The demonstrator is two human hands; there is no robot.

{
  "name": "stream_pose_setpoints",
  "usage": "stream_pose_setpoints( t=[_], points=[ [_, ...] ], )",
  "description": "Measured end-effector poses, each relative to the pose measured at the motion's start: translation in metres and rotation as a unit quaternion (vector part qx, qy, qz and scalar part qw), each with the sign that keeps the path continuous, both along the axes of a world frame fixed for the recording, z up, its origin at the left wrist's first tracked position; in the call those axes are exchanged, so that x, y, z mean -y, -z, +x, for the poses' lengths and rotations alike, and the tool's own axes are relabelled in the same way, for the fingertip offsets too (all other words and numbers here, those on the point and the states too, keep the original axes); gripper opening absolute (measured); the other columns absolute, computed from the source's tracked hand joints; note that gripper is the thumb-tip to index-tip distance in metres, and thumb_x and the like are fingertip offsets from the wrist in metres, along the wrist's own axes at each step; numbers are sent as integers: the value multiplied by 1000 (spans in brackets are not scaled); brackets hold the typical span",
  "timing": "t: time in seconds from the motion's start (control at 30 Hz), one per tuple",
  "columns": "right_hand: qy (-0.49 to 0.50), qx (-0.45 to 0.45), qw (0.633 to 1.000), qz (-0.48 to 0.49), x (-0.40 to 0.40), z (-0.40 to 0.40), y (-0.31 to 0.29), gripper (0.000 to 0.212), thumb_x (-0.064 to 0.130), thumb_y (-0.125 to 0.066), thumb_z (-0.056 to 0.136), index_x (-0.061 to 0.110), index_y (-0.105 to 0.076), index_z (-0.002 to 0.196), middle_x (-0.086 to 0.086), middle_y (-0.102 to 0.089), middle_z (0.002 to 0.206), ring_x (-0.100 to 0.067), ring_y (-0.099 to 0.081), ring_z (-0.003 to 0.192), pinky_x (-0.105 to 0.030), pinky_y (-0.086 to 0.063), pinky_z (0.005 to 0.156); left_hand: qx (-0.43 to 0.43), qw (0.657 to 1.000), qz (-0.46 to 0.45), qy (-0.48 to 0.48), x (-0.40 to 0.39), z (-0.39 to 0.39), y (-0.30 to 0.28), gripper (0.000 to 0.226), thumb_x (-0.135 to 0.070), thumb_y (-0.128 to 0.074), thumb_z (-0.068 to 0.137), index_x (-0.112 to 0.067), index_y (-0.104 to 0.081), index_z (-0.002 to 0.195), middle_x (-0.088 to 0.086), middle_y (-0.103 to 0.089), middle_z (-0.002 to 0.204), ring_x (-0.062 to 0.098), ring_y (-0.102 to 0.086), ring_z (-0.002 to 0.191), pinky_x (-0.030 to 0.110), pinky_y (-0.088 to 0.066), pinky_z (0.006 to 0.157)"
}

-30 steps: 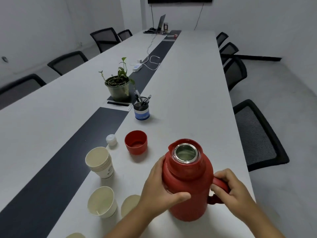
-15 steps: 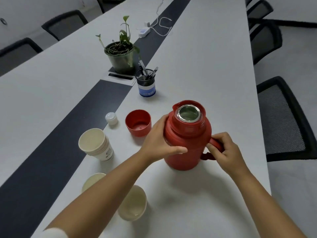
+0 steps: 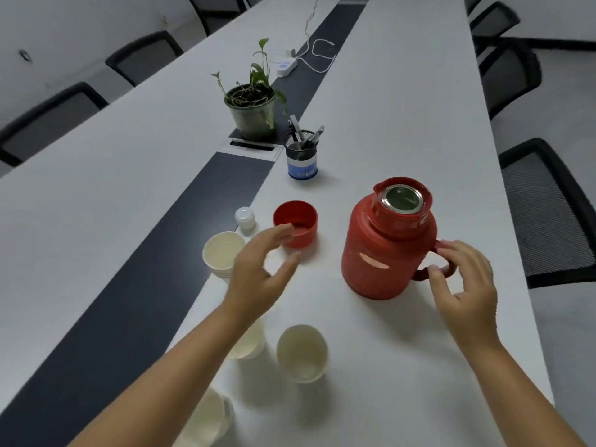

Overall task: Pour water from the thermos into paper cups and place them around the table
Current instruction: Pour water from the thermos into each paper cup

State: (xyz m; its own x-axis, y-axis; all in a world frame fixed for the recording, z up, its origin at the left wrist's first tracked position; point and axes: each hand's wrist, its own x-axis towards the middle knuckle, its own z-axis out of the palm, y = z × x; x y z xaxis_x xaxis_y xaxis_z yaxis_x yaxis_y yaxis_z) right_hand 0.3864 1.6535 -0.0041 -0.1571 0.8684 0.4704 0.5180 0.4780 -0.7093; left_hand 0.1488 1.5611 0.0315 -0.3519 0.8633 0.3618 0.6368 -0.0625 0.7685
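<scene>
Thermos (image 3: 385, 250) stands uncapped for pouring; my right hand (image 3: 464, 282) loosely touches its handle, my left hand (image 3: 261, 269) hovers open, empty.

I am looking down a long white desk (image 3: 403, 101) with a dark strip (image 3: 135, 291) running along its middle. Standing on the white part are a red thermos (image 3: 383, 250), its red cap (image 3: 298, 222), a small white stopper (image 3: 245, 217), several paper cups (image 3: 303, 353) and a pen holder (image 3: 301, 156). On the strip are sitting a potted plant (image 3: 253, 108) and a white power strip (image 3: 285, 66).
</scene>
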Motion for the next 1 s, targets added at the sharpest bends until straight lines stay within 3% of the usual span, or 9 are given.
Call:
stream_pose_setpoints(
  t=[0.1, 0.2, 0.27, 0.33, 0.43, 0.57, 0.7, 0.83, 1.0],
  points=[
    [-44, -29, 998, 25, 23, -40, -8, 25, 17, -53, 78, -4, -63, 87, -6, -57, 93, 6, -47, 99, -9, -33, 90, -10, 994, 79, -74, 42, -40, 1, 26, -16, -58, 80, -9, -57, 105, 0, -61, 92, 5, -58, 85, 6, -47, 80],
    [-124, 15, 992, 17, 38, -96, -16, 17, 10, -60, 74, -6, -64, 81, -10, -62, 83, -10, -50, 87, -5, -32, 87, 28, 987, 35, -155, 74, -81, 21, 27, -2, -62, 78, -2, -59, 105, 0, -59, 90, 6, -57, 75, 6, -47, 76],
    [-171, 73, 982, -14, 43, -133, -18, 18, 7, -63, 71, -4, -65, 86, -15, -66, 85, -13, -54, 86, -7, -31, 79, 72, 981, -45, -173, 86, -105, 40, 33, 1, -65, 79, -7, -57, 110, -8, -55, 90, 8, -56, 78, 19, -50, 77],
    [-211, 122, 968, -61, 44, -166, -15, 23, 7, -65, 76, 1, -64, 99, -12, -65, 99, -17, -53, 93, -5, -27, 79, 110, 975, -121, -149, 88, -124, 60, 42, -3, -67, 78, -8, -53, 117, -13, -51, 93, 16, -56, 86, 23, -47, 76],
    [-220, 153, 953, -139, 44, -201, -3, 35, 12, -63, 81, 10, -57, 116, -3, -57, 117, -14, -48, 107, -6, -26, 85, 148, 967, -191, -85, 79, -141, 82, 54, -13, -70, 78, -12, -45, 126, -8, -48, 105, 12, -52, 97, 9, -38, 72],
    [-202, 219, 943, -149, 46, -222, 10, 38, 13, -58, 84, 16, -53, 122, -4, -49, 130, -18, -42, 121, -14, -25, 95, 190, 958, -216, 4, 51, -150, 88, 72, -27, -74, 73, -18, -36, 133, -10, -43, 121, 6, -46, 108, 16, -36, 86],
    [-177, 266, 942, -100, 48, -229, 11, 27, 1, -61, 80, 5, -65, 106, -13, -63, 114, -26, -55, 109, -24, -36, 90, 193, 953, -212, 93, 23, -153, 82, 65, -28, -79, 67, -39, -41, 118, -21, -48, 117, 1, -47, 110, 9, -37, 83],
    [-175, 281, 944, -8, 48, -232, 10, 20, -8, -74, 60, 3, -71, 77, -12, -71, 77, -26, -67, 73, -24, -50, 62, 222, 948, -189, 128, 11, -156, 84, 62, -33, -78, 61, -50, -39, 107, -28, -49, 111, -15, -47, 103, 4, -39, 83],
    [-184, 283, 941, 15, 47, -235, 12, 7, -1, -65, 66, 3, -67, 71, -12, -68, 78, -26, -65, 76, -21, -44, 69, 226, 948, -185, 126, 4, -161, 95, 77, -28, -82, 63, -30, -40, 128, -10, -47, 130, 8, -46, 119, 32, -43, 100]
  ],
)
